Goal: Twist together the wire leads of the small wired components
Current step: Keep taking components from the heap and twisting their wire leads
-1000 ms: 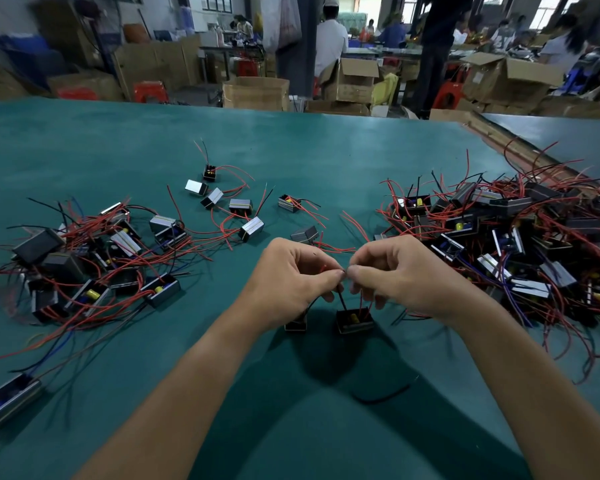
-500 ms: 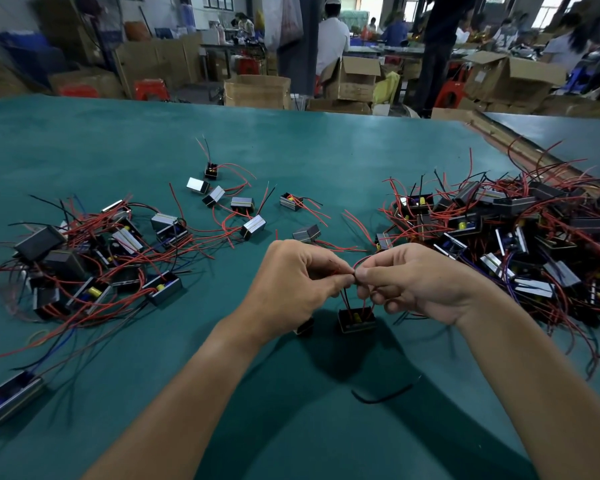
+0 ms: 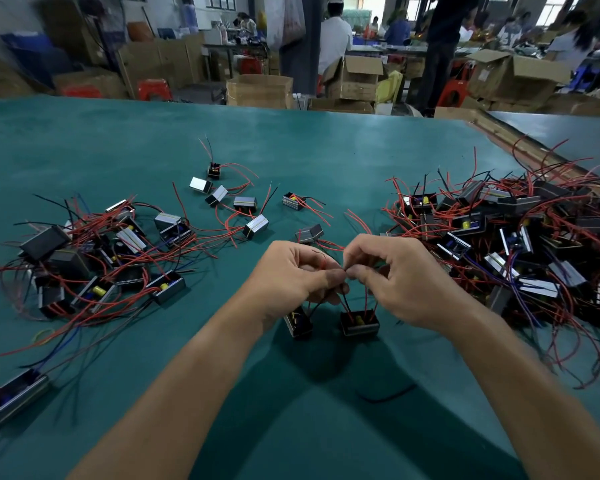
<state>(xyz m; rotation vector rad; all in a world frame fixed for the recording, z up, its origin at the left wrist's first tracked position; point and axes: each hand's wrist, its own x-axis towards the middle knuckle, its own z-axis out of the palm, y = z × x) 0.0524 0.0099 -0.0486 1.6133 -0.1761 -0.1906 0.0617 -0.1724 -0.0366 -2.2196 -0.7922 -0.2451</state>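
Left hand (image 3: 293, 271) & right hand (image 3: 400, 277) pinch wire leads (image 3: 343, 268) above 2 components (image 3: 359, 322).

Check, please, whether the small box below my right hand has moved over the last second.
No. The small box stays just beyond the loose black wire scrap, the same gap as before.

left little box (image 3: 298, 323) now shows more under the left hand (image 3: 291, 271), red wire (image 3: 323, 264) now curls over that hand

Two components (image 3: 329, 323) on table (image 3: 291, 143) right under hands, big pile (image 3: 520, 237) right, smaller pile (image 3: 94, 265) left, few loose ones (image 3: 236, 202) behind.
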